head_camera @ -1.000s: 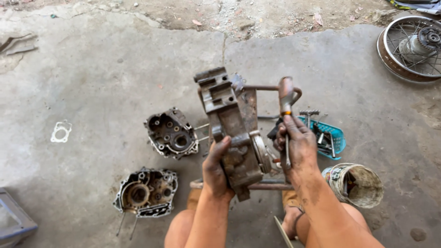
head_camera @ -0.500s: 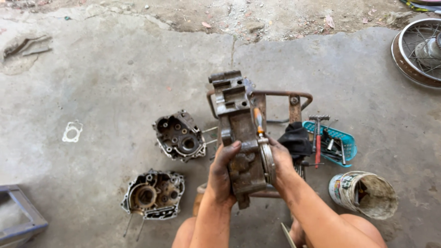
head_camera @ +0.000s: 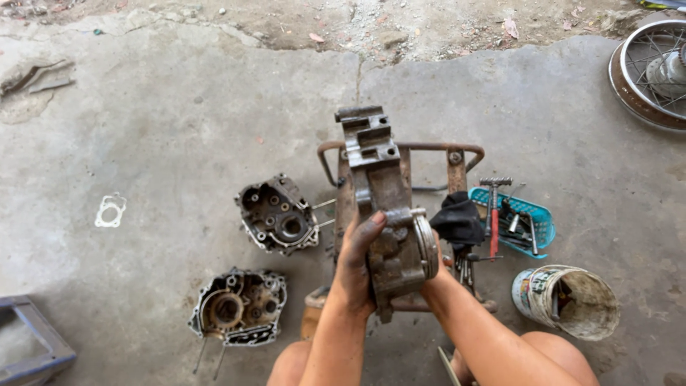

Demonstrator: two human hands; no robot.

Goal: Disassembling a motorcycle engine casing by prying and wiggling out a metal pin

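The engine crankcase assembly (head_camera: 386, 214) is held upright above a rusty metal stand (head_camera: 457, 154), mid-scene, lifted clear of the concrete floor (head_camera: 179, 129). It looks well stripped: two separated crankcase covers (head_camera: 277, 214) (head_camera: 239, 307) already lie at left, a white gasket (head_camera: 111, 209) farther left. The left hand (head_camera: 356, 268) is clamped on the assembly's left side. The right hand (head_camera: 431, 275) is almost wholly hidden behind it, so its grasp cannot be made out. The spoked wheel (head_camera: 650, 71) at far right is cut off.
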